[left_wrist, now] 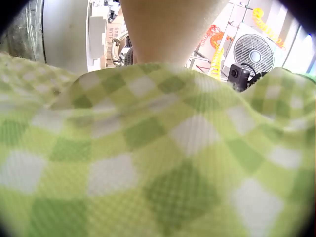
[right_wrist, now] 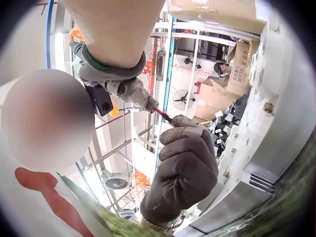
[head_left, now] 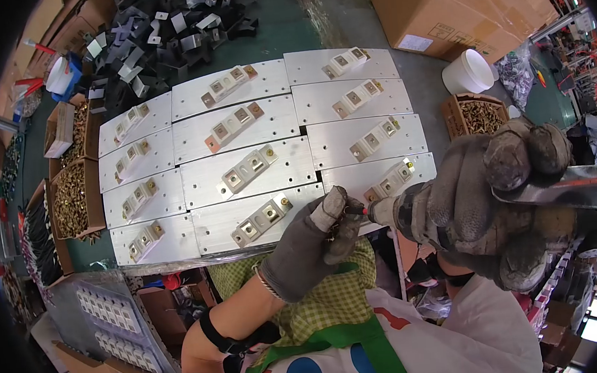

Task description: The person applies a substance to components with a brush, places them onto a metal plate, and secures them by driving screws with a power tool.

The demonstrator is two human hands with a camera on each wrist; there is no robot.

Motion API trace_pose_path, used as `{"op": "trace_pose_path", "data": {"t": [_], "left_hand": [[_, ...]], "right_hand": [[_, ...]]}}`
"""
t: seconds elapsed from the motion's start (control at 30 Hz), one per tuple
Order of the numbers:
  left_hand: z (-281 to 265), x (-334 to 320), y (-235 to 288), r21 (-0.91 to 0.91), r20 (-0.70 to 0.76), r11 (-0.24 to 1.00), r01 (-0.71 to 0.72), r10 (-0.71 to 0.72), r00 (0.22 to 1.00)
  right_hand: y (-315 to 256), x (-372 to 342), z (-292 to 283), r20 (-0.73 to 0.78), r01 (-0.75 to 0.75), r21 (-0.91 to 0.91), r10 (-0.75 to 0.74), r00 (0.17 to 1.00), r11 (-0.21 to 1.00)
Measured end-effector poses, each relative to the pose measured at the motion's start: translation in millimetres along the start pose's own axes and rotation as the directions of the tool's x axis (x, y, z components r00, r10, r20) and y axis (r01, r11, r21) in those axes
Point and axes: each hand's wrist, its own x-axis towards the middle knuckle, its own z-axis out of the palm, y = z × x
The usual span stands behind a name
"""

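Note:
My right hand, in a worn dark grey glove, grips the shiny metal body of a power screwdriver. Its thin bit, red with a dark end, points toward my left hand. The gloved left thumb and fingers pinch the dark end of that bit, and whatever small piece may sit there is hidden by the fingertips. Both hands are over the front edge of rows of flat metal plates. Each plate bears a pale terminal block set at a slant. The left wrist view shows mostly a checked sleeve.
Cardboard boxes of brass screws stand at left and right. Black and silver brackets lie heaped at the back left. A white bucket and a large carton are at the back right. Packed white blocks lie at lower left.

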Motion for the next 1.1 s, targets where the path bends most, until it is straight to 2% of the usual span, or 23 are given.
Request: {"op": "trace_pose_path", "data": {"t": [0.07, 0.17, 0.27, 0.37, 0.43, 0.5, 0.57, 0.63, 0.67, 0.7, 0.73, 0.77, 0.87, 0.9, 0.97, 1.07, 1.1], "left_hand": [[2, 0, 1, 0.023, -0.035, 1.000, -0.006, 0.007, 0.999], [9, -4, 6, 0.216, -0.066, 0.976, -0.039, 0.054, 0.996], [17, -2, -3, -0.005, -0.140, 0.999, -0.052, 0.051, 0.989], [7, -12, -2, 0.024, -0.078, 1.000, 0.002, 0.000, 0.997], [4, -17, 1, 0.084, -0.093, 0.996, 0.008, 0.000, 0.996], [1, -22, 3, 0.100, -0.100, 0.995, 0.012, -0.002, 0.995], [-5, -24, 5, 0.077, -0.095, 0.997, 0.013, -0.006, 0.995], [-14, -25, 7, 0.081, -0.025, 0.997, 0.013, -0.011, 1.000], [-16, -25, 8, 0.084, 0.012, 0.996, 0.014, -0.015, 1.000], [-14, -24, 8, 0.096, -0.024, 0.995, -0.010, 0.012, 1.000], [-8, -22, 9, 0.109, -0.058, 0.994, -0.032, 0.038, 0.998], [-4, -22, 9, 0.121, -0.092, 0.991, -0.053, 0.064, 0.994], [0, -20, 13, 0.177, -0.179, 0.984, -0.024, 0.056, 0.982], [-4, -21, 13, 0.161, -0.140, 0.987, -0.024, 0.047, 0.989], [-13, -22, 15, 0.130, -0.061, 0.991, -0.024, 0.033, 0.998], [-9, -24, 14, 0.108, -0.175, 0.992, -0.063, 0.081, 0.981], [-6, -24, 14, 0.095, -0.156, 0.993, -0.076, 0.090, 0.984]], "right_hand": [[1, 0, -1, -0.012, 0.005, 0.017, -0.004, 1.000, 1.000], [5, 2, -6, -0.060, 0.012, 0.045, -0.009, 0.998, 0.999], [20, 4, -18, -0.253, 0.047, 0.105, -0.019, 0.967, 0.993], [33, 10, -30, -0.509, 0.075, 0.207, 0.041, 0.860, 0.976], [43, 13, -34, -0.617, 0.096, 0.263, 0.091, 0.782, 0.960], [51, 13, -37, -0.658, 0.093, 0.248, 0.098, 0.747, 0.964], [51, 8, -43, -0.624, -0.103, 0.013, 0.089, 0.776, 0.995], [49, 0, -50, -0.588, -0.278, -0.232, 0.093, 0.804, 0.932], [51, -4, -57, -0.543, -0.273, -0.265, 0.091, 0.835, 0.925], [53, -8, -64, -0.496, -0.264, -0.296, 0.088, 0.864, 0.918], [59, -9, -73, -0.421, -0.178, -0.230, 0.067, 0.904, 0.957], [60, -11, -77, -0.374, -0.143, -0.252, 0.040, 0.927, 0.957], [58, 4, -56, -0.280, -0.092, -0.400, -0.026, 0.960, 0.912], [59, 9, -50, -0.261, -0.075, -0.417, -0.040, 0.965, 0.906], [61, 14, -46, -0.273, -0.043, -0.295, -0.041, 0.961, 0.955], [63, 16, -42, -0.358, -0.075, -0.209, -0.005, 0.934, 0.975], [62, 16, -41, -0.376, -0.081, -0.188, 0.005, 0.926, 0.979]]}}
